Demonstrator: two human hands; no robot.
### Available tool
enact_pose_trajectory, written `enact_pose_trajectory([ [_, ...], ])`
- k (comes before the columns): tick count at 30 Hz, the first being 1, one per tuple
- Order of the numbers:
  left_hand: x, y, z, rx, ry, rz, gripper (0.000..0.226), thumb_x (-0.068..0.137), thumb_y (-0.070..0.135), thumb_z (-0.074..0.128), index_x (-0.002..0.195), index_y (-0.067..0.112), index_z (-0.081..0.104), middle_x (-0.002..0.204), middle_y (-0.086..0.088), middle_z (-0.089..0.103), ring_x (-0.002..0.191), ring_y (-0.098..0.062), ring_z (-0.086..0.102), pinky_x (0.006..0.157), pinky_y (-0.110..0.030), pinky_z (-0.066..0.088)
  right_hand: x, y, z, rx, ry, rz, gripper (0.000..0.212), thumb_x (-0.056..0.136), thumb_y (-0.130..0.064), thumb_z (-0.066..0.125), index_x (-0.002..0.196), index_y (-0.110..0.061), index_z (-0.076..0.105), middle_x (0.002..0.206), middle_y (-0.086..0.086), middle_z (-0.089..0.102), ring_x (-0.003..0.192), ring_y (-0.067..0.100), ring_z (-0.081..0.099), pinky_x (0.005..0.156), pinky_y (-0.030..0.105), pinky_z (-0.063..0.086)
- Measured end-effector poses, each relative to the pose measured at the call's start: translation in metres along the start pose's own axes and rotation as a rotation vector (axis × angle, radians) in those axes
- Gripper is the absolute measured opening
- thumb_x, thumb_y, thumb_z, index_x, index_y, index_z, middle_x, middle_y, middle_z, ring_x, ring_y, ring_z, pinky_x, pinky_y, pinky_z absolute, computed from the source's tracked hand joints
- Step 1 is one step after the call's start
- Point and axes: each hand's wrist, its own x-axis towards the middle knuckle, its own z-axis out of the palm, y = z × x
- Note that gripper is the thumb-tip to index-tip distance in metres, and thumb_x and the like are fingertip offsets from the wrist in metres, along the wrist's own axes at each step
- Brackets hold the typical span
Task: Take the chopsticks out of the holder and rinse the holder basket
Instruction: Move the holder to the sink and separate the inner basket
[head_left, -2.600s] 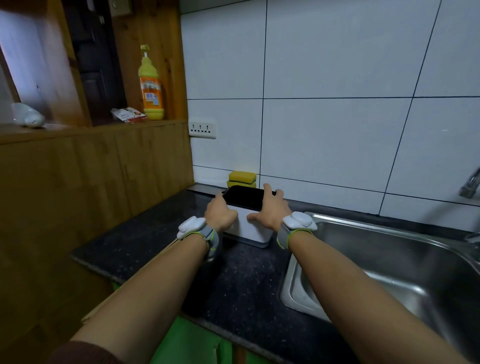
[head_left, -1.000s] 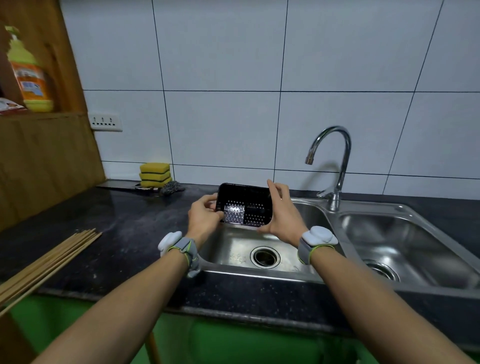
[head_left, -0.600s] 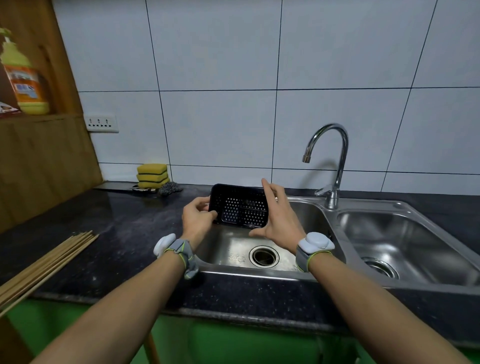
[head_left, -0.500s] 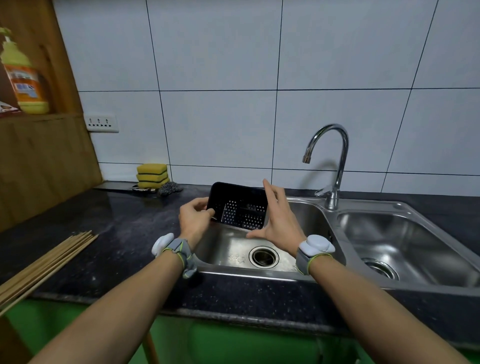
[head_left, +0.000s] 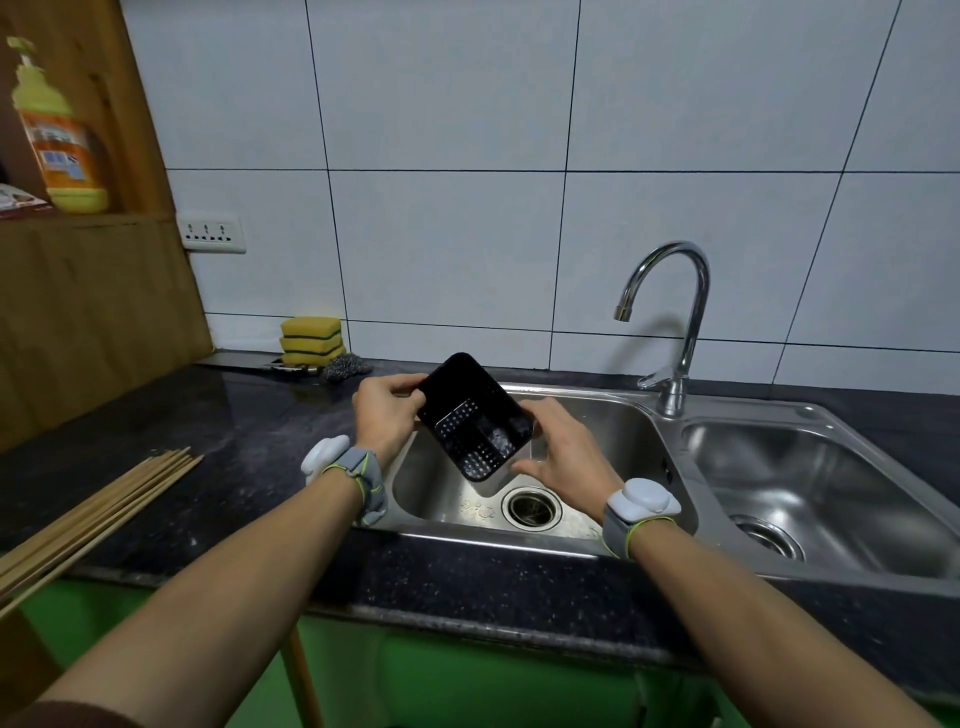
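You hold the black holder basket between your two hands, up in the air above the left sink basin, its open mouth turned toward you so that the perforated bottom shows inside. Your left hand grips the basket's upper left end, fingers curled over the rim and thumb along the edge. Your right hand lies at the basket's lower right side, fingers wrapped round behind it and hidden there, the thumb stretched out below the corner; it clasps the basket from that side. The basket is tilted, its far end higher and toward your left hand, its near end lower and toward your right hand, just above the drain. The chopsticks lie in a bundle on the dark counter, well apart to the left of your left hand. The tap stands beyond your right hand and to its right, its spout apart from the basket. Past your left hand, against the tiled wall, sit stacked yellow sponges with a steel scourer beside them.
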Motion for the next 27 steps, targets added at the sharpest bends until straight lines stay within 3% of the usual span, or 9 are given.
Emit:
enact_pose_trajectory([
  [3,-0.001,0.001,0.001,0.010,-0.009,0.018,0.029,0.087,-0.007,0.056,0.105,0.005,0.076,0.091,-0.017,0.075,0.080,-0.028,0.071,0.072,-0.044,0.061,-0.001,0.001,0.000,-0.010,-0.005,-0.008,0.065,0.072,-0.026,0.084,0.127,-0.024,0.050,0.109,-0.009,0.053,0.088,0.006,0.051,0.079,0.022,0.043],
  [8,-0.003,0.004,0.003,0.051,-0.019,0.048,0.028,0.087,-0.007,0.056,0.102,0.006,0.076,0.090,-0.013,0.075,0.088,-0.031,0.072,0.080,-0.052,0.060,-0.004,0.000,0.001,-0.034,-0.036,-0.010,0.055,0.074,-0.028,0.081,0.119,-0.024,0.050,0.104,-0.009,0.054,0.084,0.012,0.055,0.078,0.033,0.050],
  [18,-0.016,0.020,0.013,0.271,0.031,0.222,0.023,0.083,0.002,0.063,0.099,0.005,0.079,0.092,-0.008,0.078,0.084,-0.015,0.072,0.087,-0.036,0.057,-0.006,0.002,0.005,0.011,-0.069,0.189,0.050,0.073,-0.029,0.075,0.109,-0.036,0.040,0.098,-0.012,0.059,0.081,0.013,0.057,0.075,0.036,0.050],
  [22,-0.024,0.030,0.019,0.411,0.104,0.218,0.026,0.082,0.007,0.060,0.099,0.013,0.079,0.093,-0.009,0.077,0.090,-0.024,0.071,0.087,-0.034,0.055,-0.001,-0.004,0.006,0.086,-0.062,0.263,0.061,0.075,-0.008,0.054,0.129,-0.030,0.038,0.118,-0.001,0.058,0.100,0.023,0.060,0.087,0.042,0.050],
  [24,-0.027,0.036,0.024,0.489,0.164,0.174,0.028,0.082,0.013,0.058,0.100,0.020,0.079,0.094,-0.010,0.076,0.093,-0.030,0.069,0.083,-0.036,0.055,0.004,-0.012,0.005,0.149,-0.033,0.301,0.066,0.068,-0.011,0.043,0.132,-0.028,0.040,0.126,0.002,0.055,0.110,0.027,0.057,0.092,0.044,0.049],
  [27,-0.030,0.043,0.033,0.624,0.210,0.145,0.030,0.082,0.017,0.058,0.102,0.027,0.077,0.098,-0.011,0.074,0.096,-0.037,0.066,0.079,-0.036,0.053,0.011,-0.022,0.004,0.222,0.007,0.365,0.065,0.066,-0.013,0.044,0.129,-0.027,0.041,0.128,0.004,0.054,0.115,0.028,0.054,0.096,0.046,0.046],
])
